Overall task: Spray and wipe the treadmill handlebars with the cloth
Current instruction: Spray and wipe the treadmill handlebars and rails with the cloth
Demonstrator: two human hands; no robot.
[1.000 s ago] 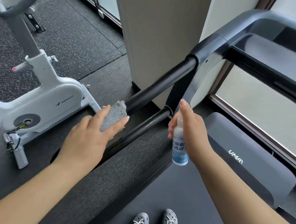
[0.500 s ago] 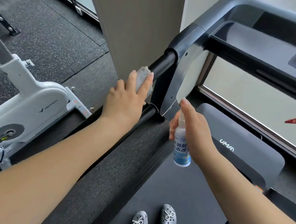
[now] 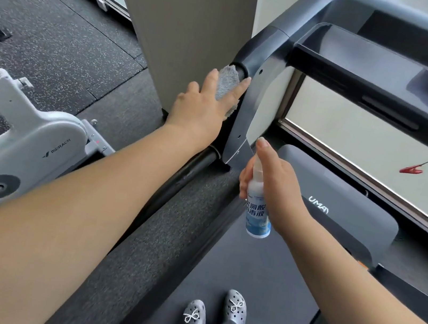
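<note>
My left hand presses a grey cloth around the black left handlebar at its far end, where the bar meets the treadmill's grey upright. Most of the bar is hidden under my hand and forearm. My right hand holds a small white spray bottle with a blue label upright over the treadmill belt, index finger on the nozzle top. The bottle is apart from the handlebar, lower and to its right.
A white exercise bike stands close on the left. A beige pillar rises just behind the handlebar. The treadmill console crosses the upper right, with the grey motor cover below. My grey clogs stand on the belt.
My left hand has slid the cloth forward along the handlebar from its near part to its far end. The right hand has kept the bottle in about the same place.
</note>
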